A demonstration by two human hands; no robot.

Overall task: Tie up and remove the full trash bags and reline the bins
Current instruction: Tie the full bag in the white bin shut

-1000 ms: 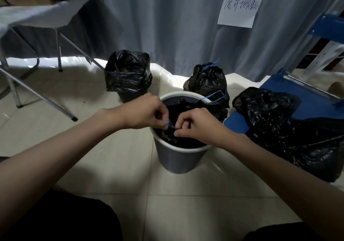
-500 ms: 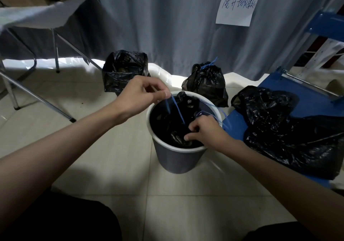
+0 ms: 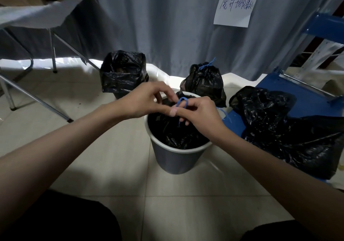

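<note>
A grey round bin (image 3: 175,161) with a white rim stands on the tiled floor in front of me, holding a black trash bag (image 3: 176,134) gathered at its top. Both hands meet just above the bag's neck. My right hand (image 3: 201,114) pinches the blue drawstring (image 3: 182,102), which loops over its fingers. My left hand (image 3: 149,100) has its fingers curled at the same blue drawstring loop. A loose blue string end (image 3: 226,115) hangs off the bin's right side.
Behind the bin stand a black-lined bin (image 3: 123,73) at the left and a tied black bag (image 3: 204,82) with a blue tie. A heap of black bags (image 3: 283,129) lies on a blue platform (image 3: 305,99) at the right. Folding table legs (image 3: 37,99) cross the left floor.
My left hand came back down from its raised pull and now meets my right hand over the bag. The blue drawstring, stretched taut half a second ago, now forms a small loop over my right fingers.
</note>
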